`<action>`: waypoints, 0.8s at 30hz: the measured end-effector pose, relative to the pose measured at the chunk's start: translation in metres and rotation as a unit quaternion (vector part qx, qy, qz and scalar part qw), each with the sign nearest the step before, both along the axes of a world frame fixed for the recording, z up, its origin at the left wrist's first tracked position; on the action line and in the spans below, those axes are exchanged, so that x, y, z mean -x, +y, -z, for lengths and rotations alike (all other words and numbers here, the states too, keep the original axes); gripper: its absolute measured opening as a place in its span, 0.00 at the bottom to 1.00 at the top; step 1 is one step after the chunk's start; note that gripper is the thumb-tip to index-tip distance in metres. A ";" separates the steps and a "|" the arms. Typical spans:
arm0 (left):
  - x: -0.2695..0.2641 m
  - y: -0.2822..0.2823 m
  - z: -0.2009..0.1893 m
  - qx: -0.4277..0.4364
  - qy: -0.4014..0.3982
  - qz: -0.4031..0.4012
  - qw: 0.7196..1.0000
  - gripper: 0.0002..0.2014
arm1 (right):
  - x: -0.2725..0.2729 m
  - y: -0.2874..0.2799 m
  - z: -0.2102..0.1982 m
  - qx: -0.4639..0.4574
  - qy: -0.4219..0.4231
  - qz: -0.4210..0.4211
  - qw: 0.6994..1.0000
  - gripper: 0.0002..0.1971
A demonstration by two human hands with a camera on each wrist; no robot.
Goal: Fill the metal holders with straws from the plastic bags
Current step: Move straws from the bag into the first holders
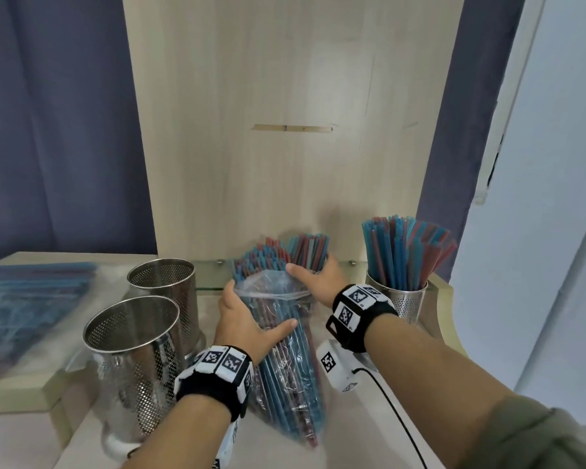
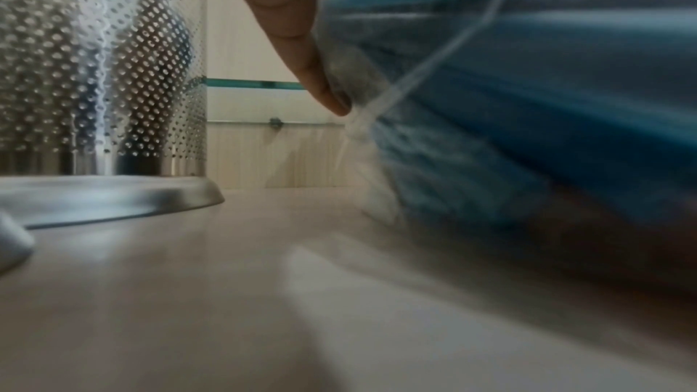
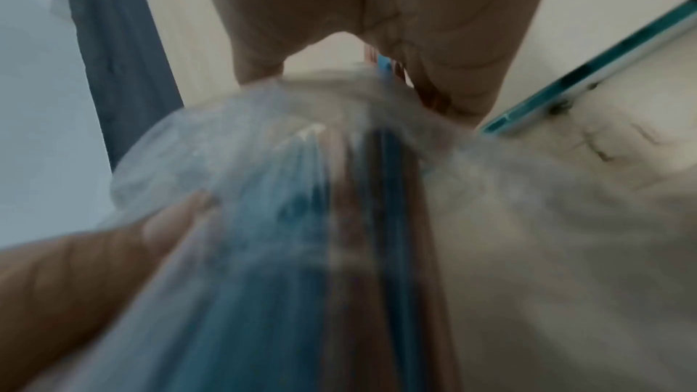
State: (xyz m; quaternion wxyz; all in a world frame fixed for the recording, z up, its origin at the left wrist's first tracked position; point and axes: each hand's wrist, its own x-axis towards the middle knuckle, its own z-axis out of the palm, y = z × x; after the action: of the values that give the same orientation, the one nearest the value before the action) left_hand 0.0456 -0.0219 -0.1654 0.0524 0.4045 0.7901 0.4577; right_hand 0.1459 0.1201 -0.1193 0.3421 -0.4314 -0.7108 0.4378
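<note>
A clear plastic bag (image 1: 285, 367) of blue and red straws lies on the table, its open mouth toward the back wall. The straws (image 1: 285, 255) stick out of the mouth. My left hand (image 1: 246, 321) grips the bag's middle from the left, thumb across the top; one finger (image 2: 301, 40) lies against the plastic (image 2: 528, 100). My right hand (image 1: 320, 280) grips the bundle at the bag's mouth, thumb (image 3: 162, 225) on the plastic (image 3: 283, 190). Two empty perforated metal holders (image 1: 132, 363) (image 1: 164, 282) stand to the left. A third holder (image 1: 401, 299) at the right is full of straws.
More bags of straws (image 1: 31, 299) lie on a raised ledge at the far left. A white tagged device (image 1: 335, 367) with a black cable sits under my right wrist. A wooden panel (image 1: 285, 130) backs the table. The near holder's base (image 2: 113, 198) is close to my left wrist.
</note>
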 end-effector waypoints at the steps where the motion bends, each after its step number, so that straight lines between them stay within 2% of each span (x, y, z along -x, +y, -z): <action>1: 0.001 0.000 0.001 -0.013 0.001 0.010 1.000 0.67 | 0.003 0.005 0.007 0.011 0.000 -0.007 1.000 0.52; 2: 0.001 0.000 0.002 -0.025 0.005 0.021 0.999 0.66 | 0.005 0.006 0.011 0.021 -0.004 -0.016 1.000 0.54; 3: 0.001 0.000 0.003 -0.038 0.011 0.031 0.999 0.65 | 0.005 0.002 0.009 0.025 0.008 -0.025 0.999 0.50; 5: 0.002 0.001 0.003 -0.064 0.021 0.049 0.997 0.64 | 0.003 -0.002 0.008 0.026 0.048 -0.024 0.998 0.32; 7: 0.004 0.003 0.003 -0.079 0.029 0.066 0.994 0.64 | -0.002 0.000 0.007 0.017 0.076 -0.012 0.997 0.21; 10: 0.005 0.005 0.004 -0.070 0.040 0.078 0.994 0.65 | -0.004 0.007 0.004 0.002 0.089 0.027 0.996 0.20; 14: 0.004 0.004 0.006 -0.004 0.065 0.053 0.996 0.65 | -0.002 0.016 0.000 -0.004 0.012 0.058 0.998 0.17; 18: 0.005 0.003 0.005 0.031 0.050 0.020 0.998 0.64 | -0.003 0.018 -0.012 -0.007 -0.056 0.075 0.996 0.16; 22: 0.006 0.004 0.005 0.039 0.033 0.011 0.999 0.66 | -0.003 0.018 -0.027 -0.013 -0.082 0.079 0.993 0.20; 24: 0.005 0.004 0.006 0.036 0.032 0.007 0.999 0.64 | -0.002 0.019 -0.032 -0.016 -0.072 0.075 0.994 0.18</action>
State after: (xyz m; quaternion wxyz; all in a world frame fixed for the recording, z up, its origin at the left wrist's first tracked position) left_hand 0.0406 -0.0179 -0.1710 0.0451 0.4223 0.8045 0.4153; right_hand 0.1479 0.1387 -0.0870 0.3283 -0.5084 -0.7063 0.3673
